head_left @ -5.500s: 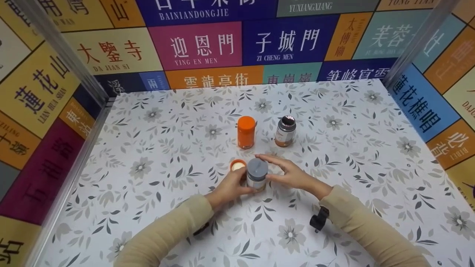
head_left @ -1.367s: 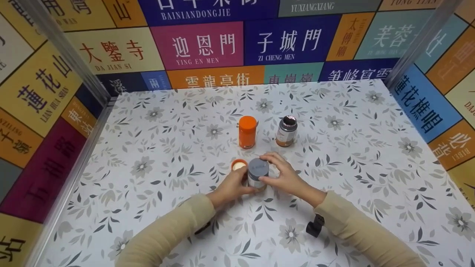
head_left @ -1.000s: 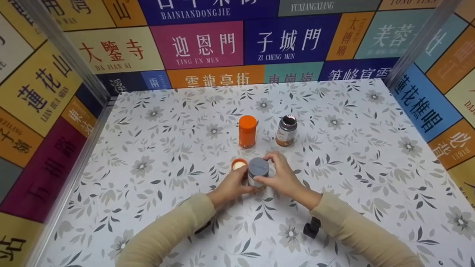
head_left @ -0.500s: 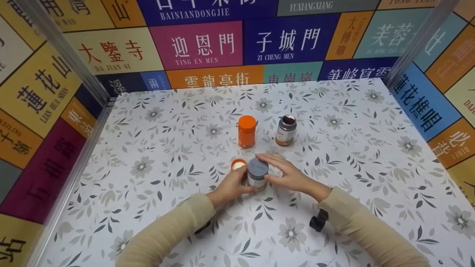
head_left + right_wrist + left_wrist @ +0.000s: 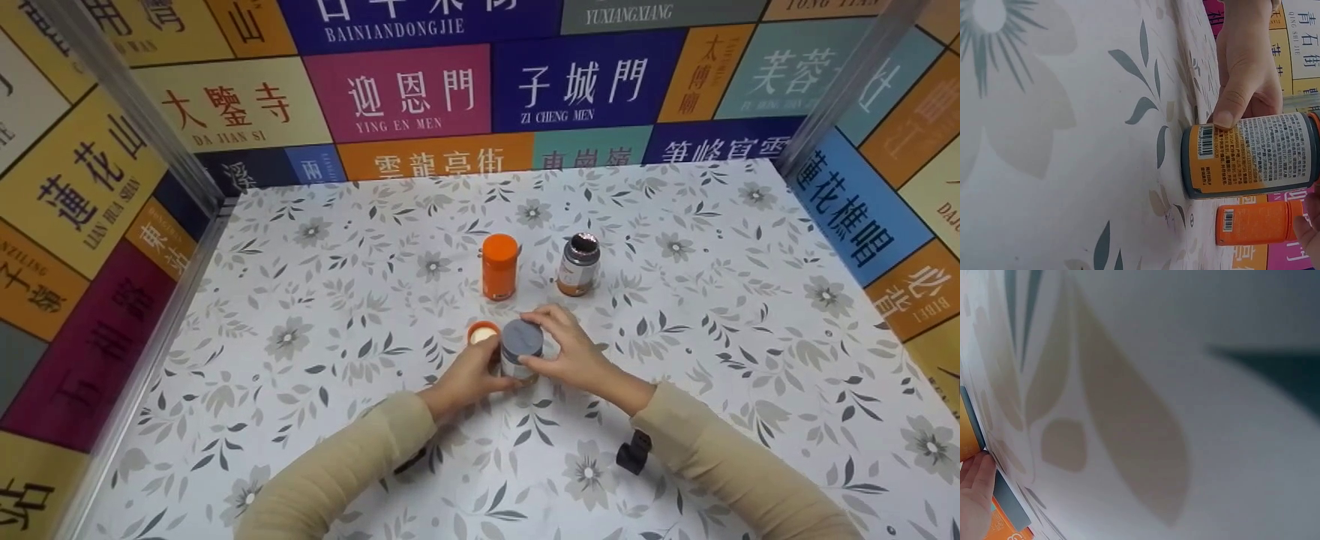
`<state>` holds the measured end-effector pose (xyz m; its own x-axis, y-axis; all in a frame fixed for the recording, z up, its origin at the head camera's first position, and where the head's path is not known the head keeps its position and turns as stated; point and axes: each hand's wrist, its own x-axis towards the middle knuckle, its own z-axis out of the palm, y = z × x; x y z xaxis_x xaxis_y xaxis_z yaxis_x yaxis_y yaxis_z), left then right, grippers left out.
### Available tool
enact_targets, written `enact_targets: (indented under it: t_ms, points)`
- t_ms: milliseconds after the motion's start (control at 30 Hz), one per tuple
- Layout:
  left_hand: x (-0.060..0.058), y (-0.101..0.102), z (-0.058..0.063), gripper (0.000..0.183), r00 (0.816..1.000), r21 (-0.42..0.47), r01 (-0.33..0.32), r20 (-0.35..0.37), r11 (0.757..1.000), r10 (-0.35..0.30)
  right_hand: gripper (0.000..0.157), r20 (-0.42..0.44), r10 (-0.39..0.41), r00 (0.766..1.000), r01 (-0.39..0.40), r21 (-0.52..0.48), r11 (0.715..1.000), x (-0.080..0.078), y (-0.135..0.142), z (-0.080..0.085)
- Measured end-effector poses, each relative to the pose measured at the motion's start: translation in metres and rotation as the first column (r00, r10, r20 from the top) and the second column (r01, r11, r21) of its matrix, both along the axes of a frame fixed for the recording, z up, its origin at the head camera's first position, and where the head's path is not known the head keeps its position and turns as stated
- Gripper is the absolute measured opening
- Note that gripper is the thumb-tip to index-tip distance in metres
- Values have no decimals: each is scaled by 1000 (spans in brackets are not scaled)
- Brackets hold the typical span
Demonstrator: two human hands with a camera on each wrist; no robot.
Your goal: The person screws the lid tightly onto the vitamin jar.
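In the head view a bottle [image 5: 514, 369] with a grey lid [image 5: 523, 337] stands upright on the flowered tabletop. My left hand [image 5: 469, 377] grips its body from the left. On the right, thumb and fingers of my right hand [image 5: 574, 352] pinch the rim of the lid. The bottle [image 5: 1247, 154] fills much of the right wrist view, its orange and white label covered in fine print, with my left hand [image 5: 1249, 79] around its lower part. Only fingertips [image 5: 1311, 225] of my right hand show there. Beside my left thumb lies an orange-rimmed round piece [image 5: 483, 333], cream inside, partly hidden.
Behind the hands stands an orange bottle [image 5: 499, 266] with its orange cap on. To its right is a bottle [image 5: 578, 266] with a bare, dark mouth and a silvery rim. Printed panels [image 5: 420, 90] wall in the table [image 5: 360, 285] on three sides.
My right hand repeatedly goes between stretched and curled at the lid. Half a second ago its fingers were stretched; now they curl round it. My left hand keeps its grip.
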<state>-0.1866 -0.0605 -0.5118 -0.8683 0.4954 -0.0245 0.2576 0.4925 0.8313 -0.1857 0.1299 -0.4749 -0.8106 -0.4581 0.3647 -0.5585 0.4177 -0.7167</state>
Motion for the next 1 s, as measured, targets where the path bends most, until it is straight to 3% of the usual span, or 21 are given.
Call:
enact_targets:
  t_ms: [200, 333, 433, 533, 600, 700, 867, 1000]
  points:
    - [-1, 0, -1, 56, 1000, -17, -1, -26, 1000, 1, 51, -2, -123, 992, 123, 16, 992, 2, -8, 0]
    - [0, 0, -1, 55, 1000, -19, -4, -26, 1000, 4, 56, 62, -143, 988, 141, 36, 989, 2, -9, 1]
    - [0, 0, -2, 53, 1000, -17, -8, -27, 1000, 8, 72, 153, -85, 985, 78, 48, 996, 2, -5, 4]
    - [0, 0, -2, 51, 999, -9, -7, -33, 1000, 7, 85, 234, 38, 971, -51, 49, 997, 1, 5, 7]
    - [0, 1, -3, 52, 1000, -2, -6, -29, 1000, 6, 83, 257, 125, 958, -143, 50, 989, 0, 11, 9]
    - [0, 1, -2, 56, 1000, 10, -3, -9, 1000, 3, 69, 222, 216, 951, -235, 62, 970, -2, 18, 11]
    - [0, 1, -1, 61, 1000, 8, -6, 28, 1000, 6, 54, 124, 261, 957, -271, 75, 960, -5, 21, 10]
    - [-1, 1, 0, 59, 1000, 11, -10, 27, 1000, 10, 53, 65, 210, 976, -215, 85, 973, -5, 18, 8]
